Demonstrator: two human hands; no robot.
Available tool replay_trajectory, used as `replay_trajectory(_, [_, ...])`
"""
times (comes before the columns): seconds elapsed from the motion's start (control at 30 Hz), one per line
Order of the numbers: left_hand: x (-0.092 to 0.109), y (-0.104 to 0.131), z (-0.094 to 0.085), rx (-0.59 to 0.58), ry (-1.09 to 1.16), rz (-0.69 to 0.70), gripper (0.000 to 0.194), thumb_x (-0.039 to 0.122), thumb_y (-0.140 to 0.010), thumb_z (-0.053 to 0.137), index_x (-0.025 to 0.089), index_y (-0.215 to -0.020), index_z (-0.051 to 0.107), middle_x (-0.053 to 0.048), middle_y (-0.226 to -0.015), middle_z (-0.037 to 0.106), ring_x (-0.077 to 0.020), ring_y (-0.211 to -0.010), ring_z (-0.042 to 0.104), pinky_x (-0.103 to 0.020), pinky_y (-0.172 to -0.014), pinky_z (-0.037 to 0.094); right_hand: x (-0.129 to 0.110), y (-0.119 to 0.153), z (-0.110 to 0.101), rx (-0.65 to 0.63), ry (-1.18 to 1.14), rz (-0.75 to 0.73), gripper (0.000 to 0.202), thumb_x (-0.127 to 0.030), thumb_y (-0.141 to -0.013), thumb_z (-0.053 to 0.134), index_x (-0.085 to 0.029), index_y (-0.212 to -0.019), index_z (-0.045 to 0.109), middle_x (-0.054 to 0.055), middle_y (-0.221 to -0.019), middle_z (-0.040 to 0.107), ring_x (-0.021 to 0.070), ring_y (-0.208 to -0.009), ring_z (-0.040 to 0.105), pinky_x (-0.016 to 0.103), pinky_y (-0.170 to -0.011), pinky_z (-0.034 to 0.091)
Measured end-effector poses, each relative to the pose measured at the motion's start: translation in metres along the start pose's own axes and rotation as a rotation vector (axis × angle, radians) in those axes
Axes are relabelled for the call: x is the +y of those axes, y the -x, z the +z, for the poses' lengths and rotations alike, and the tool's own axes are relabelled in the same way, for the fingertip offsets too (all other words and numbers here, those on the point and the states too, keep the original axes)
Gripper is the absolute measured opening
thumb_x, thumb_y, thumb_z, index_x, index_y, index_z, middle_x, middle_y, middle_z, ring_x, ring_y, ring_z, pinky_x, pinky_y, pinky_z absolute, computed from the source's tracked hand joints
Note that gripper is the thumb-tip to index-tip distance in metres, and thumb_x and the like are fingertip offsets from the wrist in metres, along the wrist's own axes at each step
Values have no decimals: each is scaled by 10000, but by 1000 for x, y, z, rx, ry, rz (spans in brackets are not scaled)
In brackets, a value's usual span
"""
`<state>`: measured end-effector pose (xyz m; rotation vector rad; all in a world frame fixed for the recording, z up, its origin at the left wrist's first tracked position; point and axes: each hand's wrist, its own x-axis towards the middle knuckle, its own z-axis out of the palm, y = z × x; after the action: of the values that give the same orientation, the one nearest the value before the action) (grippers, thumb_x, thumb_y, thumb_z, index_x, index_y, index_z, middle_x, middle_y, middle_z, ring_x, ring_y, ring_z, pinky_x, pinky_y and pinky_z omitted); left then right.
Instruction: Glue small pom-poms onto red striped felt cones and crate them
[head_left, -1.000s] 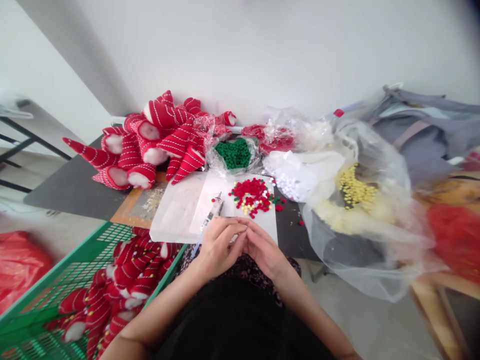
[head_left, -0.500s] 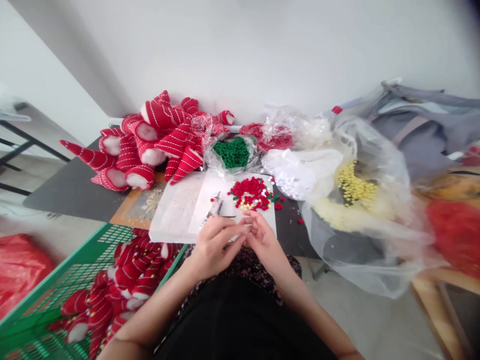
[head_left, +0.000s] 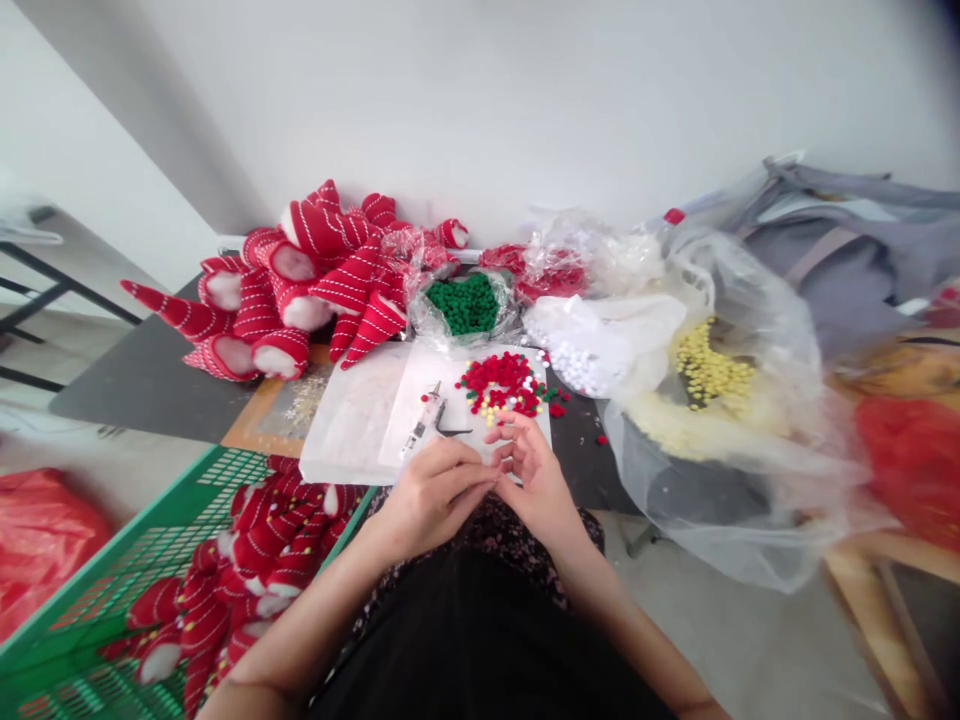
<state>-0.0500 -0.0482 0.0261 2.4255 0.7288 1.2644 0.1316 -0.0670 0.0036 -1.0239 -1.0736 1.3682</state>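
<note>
My left hand (head_left: 435,495) and my right hand (head_left: 532,480) meet at the fingertips over my lap, at the table's front edge. The left fingers are pressed together in a pinch; anything between them is too small to make out. On the right hand the fingers are curved and spread apart, with the thumb touching the left fingertips. Just beyond the left hand, a glue gun (head_left: 426,425) lies on a white sheet (head_left: 352,415). A heap of small red pompoms (head_left: 504,380), mixed with some green, white and yellow ones, lies beyond the right hand.
Red striped stuffed cones (head_left: 322,240) are piled at the back left. Bags of green pompoms (head_left: 465,305), white pompoms (head_left: 581,355) and yellow pompoms (head_left: 709,370) stand behind and to the right. A green crate (head_left: 112,545) with more red cones is at the lower left.
My left hand has moved slightly down, uncovering more of the glue gun. The fingers of my right hand have lifted and spread a little.
</note>
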Motion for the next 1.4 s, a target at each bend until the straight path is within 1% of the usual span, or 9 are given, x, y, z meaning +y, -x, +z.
replay_trajectory(0.3, [12, -2, 6, -38, -308, 100, 163, 91, -998, 618, 172, -1132, 662, -75, -942, 741, -198, -808, 690, -335, -748, 550, 3, 1, 2, 81, 43, -11, 583, -185, -779, 835, -310, -1294, 594, 11, -1085, 667, 142, -794, 614, 300, -733, 490])
replay_trajectory(0.43, [4, 1, 7, 27, -359, 47, 158, 98, -991, 588, 210, -1081, 652, -63, -933, 722, -202, -811, 672, -340, -760, 537, 1, 2, 0, 51, 34, 6, 582, -223, -804, 863, -314, -1311, 590, 15, -1119, 671, 144, -826, 624, 298, -761, 503])
replay_trajectory(0.57, [-10, 7, -1, 158, -330, -120, 143, 96, -980, 536, 215, -1033, 595, -65, -939, 681, -212, -867, 655, -346, -792, 542, -2, 0, -2, -9, -311, 157, 461, -373, -833, 873, -282, -1228, 654, 26, -1062, 686, 157, -803, 604, 308, -739, 514])
replay_trajectory(0.67, [-15, 10, -6, 135, -222, -215, 165, 104, -1018, 443, 218, -946, 538, -58, -876, 633, -202, -805, 615, -337, -743, 532, -4, -5, -5, -45, -608, 326, 309, -444, -874, 795, -262, -1104, 695, 21, -944, 660, 164, -749, 571, 324, -709, 513])
replay_trajectory(0.83, [-10, 17, 0, -28, -98, -61, 294, 195, -1084, 487, 231, -792, 498, -4, -695, 566, -157, -628, 523, -296, -604, 436, -5, -9, -6, -30, -769, 350, 188, -352, -901, 706, -261, -1066, 712, -6, -830, 536, 153, -674, 467, 309, -661, 463])
replay_trajectory(0.97, [-5, 20, 5, -14, 3, 36, 432, 386, -1020, 696, 226, -674, 492, 28, -566, 514, -131, -529, 479, -296, -538, 373, -6, -8, -6, -30, -779, 319, 192, -300, -889, 696, -261, -1076, 715, -23, -804, 468, 136, -635, 397, 278, -617, 424])
replay_trajectory(1.1, [0, 14, 9, 111, -43, -100, 88, 292, -1004, 712, 205, -1012, 720, -70, -844, 755, -179, -752, 715, -298, -691, 580, -8, -7, -4, -23, -767, 318, 190, -303, -900, 681, -266, -1083, 713, -11, -815, 492, 155, -642, 402, 299, -616, 423])
replay_trajectory(1.2, [0, 5, 14, 212, -110, -118, 205, 239, -984, 731, 206, -1186, 736, -104, -996, 784, -201, -878, 762, -311, -782, 632, -9, -6, -3, -25, -807, 349, 211, -310, -882, 692, -265, -1086, 722, 10, -857, 577, 158, -654, 430, 286, -589, 399])
replay_trajectory(1.4, [-3, -5, 24, 268, -163, -47, 184, 218, -983, 740, 207, -1166, 729, -73, -977, 775, -182, -855, 761, -295, -776, 636, -10, -3, 1, -26, -890, 437, 213, -262, -924, 626, -244, -1116, 718, 21, -885, 708, 141, -635, 483, 250, -569, 414])
